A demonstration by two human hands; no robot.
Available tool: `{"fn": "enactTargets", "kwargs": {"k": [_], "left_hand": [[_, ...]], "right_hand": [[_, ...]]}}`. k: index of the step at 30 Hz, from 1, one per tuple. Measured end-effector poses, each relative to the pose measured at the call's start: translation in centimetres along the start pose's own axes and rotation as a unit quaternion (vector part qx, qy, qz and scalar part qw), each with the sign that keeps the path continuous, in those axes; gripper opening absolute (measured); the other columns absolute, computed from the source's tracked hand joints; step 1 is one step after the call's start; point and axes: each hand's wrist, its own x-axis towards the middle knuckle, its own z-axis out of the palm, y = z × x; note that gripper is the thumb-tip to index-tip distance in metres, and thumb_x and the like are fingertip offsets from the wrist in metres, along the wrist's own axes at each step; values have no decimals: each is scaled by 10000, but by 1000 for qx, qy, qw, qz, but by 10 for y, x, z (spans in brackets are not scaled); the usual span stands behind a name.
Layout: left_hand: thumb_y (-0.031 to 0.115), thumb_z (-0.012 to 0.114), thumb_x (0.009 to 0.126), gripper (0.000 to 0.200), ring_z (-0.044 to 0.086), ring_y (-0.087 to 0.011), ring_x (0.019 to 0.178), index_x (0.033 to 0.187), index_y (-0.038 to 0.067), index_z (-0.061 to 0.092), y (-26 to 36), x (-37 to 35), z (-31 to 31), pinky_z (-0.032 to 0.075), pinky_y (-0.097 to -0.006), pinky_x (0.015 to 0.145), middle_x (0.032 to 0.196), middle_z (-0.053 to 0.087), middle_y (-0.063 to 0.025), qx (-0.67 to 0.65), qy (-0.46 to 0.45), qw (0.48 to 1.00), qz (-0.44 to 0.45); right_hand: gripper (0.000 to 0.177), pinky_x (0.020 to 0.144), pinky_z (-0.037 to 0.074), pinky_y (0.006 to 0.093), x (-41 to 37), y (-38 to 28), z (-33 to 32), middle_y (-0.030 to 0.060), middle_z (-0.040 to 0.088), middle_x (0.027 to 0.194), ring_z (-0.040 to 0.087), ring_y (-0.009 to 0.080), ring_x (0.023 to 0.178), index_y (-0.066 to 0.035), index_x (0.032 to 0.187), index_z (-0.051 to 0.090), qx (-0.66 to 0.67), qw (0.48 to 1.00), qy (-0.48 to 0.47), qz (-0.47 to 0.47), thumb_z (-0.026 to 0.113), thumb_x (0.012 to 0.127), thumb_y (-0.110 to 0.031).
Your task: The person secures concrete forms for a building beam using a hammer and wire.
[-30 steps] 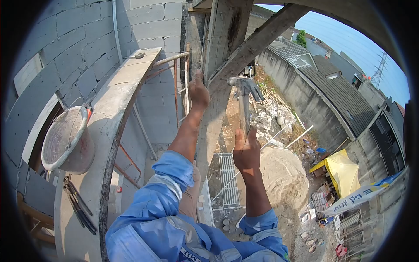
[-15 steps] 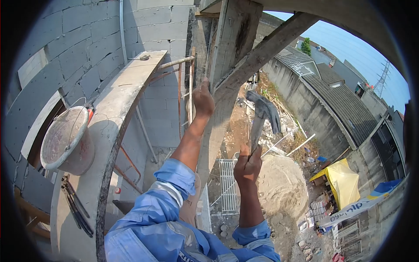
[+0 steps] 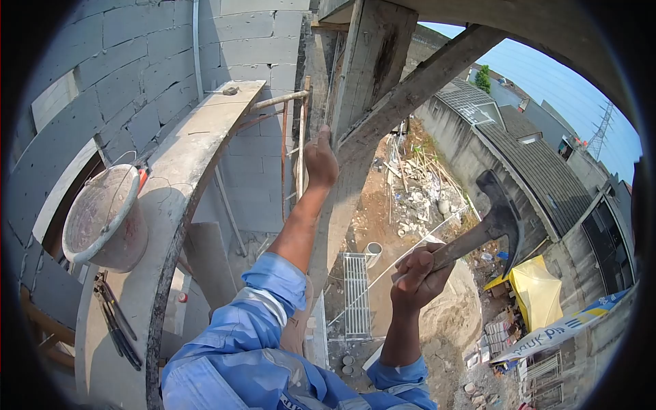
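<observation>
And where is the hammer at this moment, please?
In the head view, the hammer is right of centre, held in the right hand, appearing above and left of the yellow cover.

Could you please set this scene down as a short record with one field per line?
Right grip: closed around the handle of the hammer
Hammer: tilted, head up and away from the body, striking nothing
Left grip: raised near the post and slanting brace; whether it holds anything is unclear
Plank: on the left, bearing a bucket and a black-handled tool
Ground below: sandy heap, yellow cover
Sleeves: blue
</observation>
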Motion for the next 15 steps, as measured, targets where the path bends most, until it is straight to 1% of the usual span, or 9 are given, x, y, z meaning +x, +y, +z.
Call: {"fn": "enactTargets", "kwargs": {"k": [2, 4, 5, 6, 7, 9, 11, 13, 15], "left_hand": [[336, 412, 1010, 521, 309, -141, 560, 602, 16, 369, 6, -5, -4, 281, -368, 555, 554, 300, -16, 3, -12, 999, -39], [335, 414, 1008, 524, 314, -146, 561, 602, 6, 373, 6, -1, -5, 284, -370, 557, 553, 305, -23, 16, -8, 1000, -16], [334, 416, 1007, 528, 319, -150, 562, 603, -3, 377, 5, -2, -3, 288, -372, 558, 551, 310, -31, 28, -5, 1000, -1], [335, 419, 1005, 532, 342, -156, 577, 614, -26, 429, -3, -1, -3, 298, -380, 569, 560, 338, -47, 26, -7, 999, -23], [335, 419, 1005, 532, 342, -156, 577, 614, -26, 429, -7, -8, -6, 298, -380, 569, 560, 338, -47, 29, -8, 999, -27], [334, 431, 1003, 525, 387, -160, 604, 657, -53, 510, -5, -1, -1, 330, -374, 590, 571, 409, -63, 13, 4, 1000, -14], [331, 443, 1001, 508, 421, -163, 622, 704, -64, 558, -4, 4, 8, 357, -361, 612, 593, 461, -70, -4, 36, 999, 4], [328, 454, 999, 498, 455, -165, 641, 750, -76, 606, -10, 1, 2, 383, -349, 633, 614, 512, -77, -4, 57, 998, 5], [318, 473, 995, 472, 512, -170, 680, 849, -89, 661, -12, -1, -3, 422, -322, 683, 676, 590, -86, -17, -5, 998, -61]], "right_hand": [[286, 463, 490, 266, 21, -58, -6, 15, 443, 698, 467, 114, 517, -79, 1051, 416, 147, 974, 102, -137, 427, 1024, -364], [296, 431, 441, 214, 31, -63, 4, 11, 394, 712, 377, 93, 475, -122, 1051, 395, 240, 917, 172, -267, 400, 1027, -417], [289, 419, 463, 280, 20, -42, 27, 17, 389, 674, 405, 106, 481, -97, 1025, 416, 234, 934, 151, -226, 433, 1019, -385], [317, 511, 488, 370, 2, 13, 23, 86, 517, 708, 526, 204, 545, -46, 989, 475, -4, 998, -54, -30, 483, 1002, -363], [425, 533, 473, 282, -6, 42, 33, 64, 507, 694, 533, 122, 563, -18, 980, 482, -340, 929, -144, -6, 528, 972, -440], [455, 577, 481, 280, -20, 51, 27, 74, 522, 701, 540, 121, 569, 11, 1010, 497, -391, 911, -122, -38, 541, 967, -440], [459, 530, 468, 271, -28, 27, 3, 59, 501, 704, 505, 111, 551, -22, 986, 488, -181, 975, -96, 81, 497, 978, -480], [404, 481, 455, 257, 6, -37, 1, 37, 469, 689, 463, 101, 529, -63, 957, 473, 75, 997, 25, -11, 463, 999, -465], [304, 449, 444, 237, 35, -75, 5, 26, 444, 681, 435, 82, 519, -84, 920, 448, 213, 941, 167, -202, 491, 1010, -371]]}}
